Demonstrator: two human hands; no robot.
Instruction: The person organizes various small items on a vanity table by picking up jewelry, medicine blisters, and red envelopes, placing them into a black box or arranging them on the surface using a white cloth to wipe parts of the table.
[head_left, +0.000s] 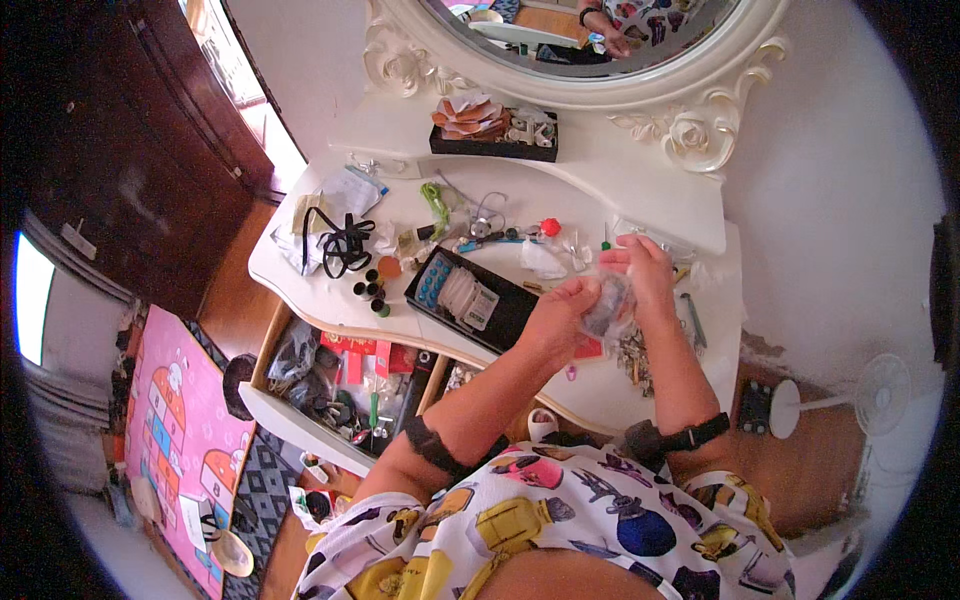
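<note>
Above the right part of a white dressing table (450, 322), my left hand (562, 311) pinches a crumpled clear plastic bag (609, 304) between thumb and fingers. Something greyish shows through the plastic, too blurred to name. My right hand (651, 281) holds the bag from its other side, against the palm, its fingers pointing left. Just left of my left hand lies a black box (517, 319) with a blister pack of blue pieces (433, 281) and small clear packets (466, 296). Below the bag are a red piece (590, 349) and a pile of small metal parts (636, 364).
An open drawer (259, 401) full of odds and ends juts out at left. Black cord (346, 246), small dark cylinders (373, 289), a green cord bundle (435, 206) and a red ball-like item (550, 226) crowd the tabletop. A black tray (491, 148) stands below the mirror (600, 81).
</note>
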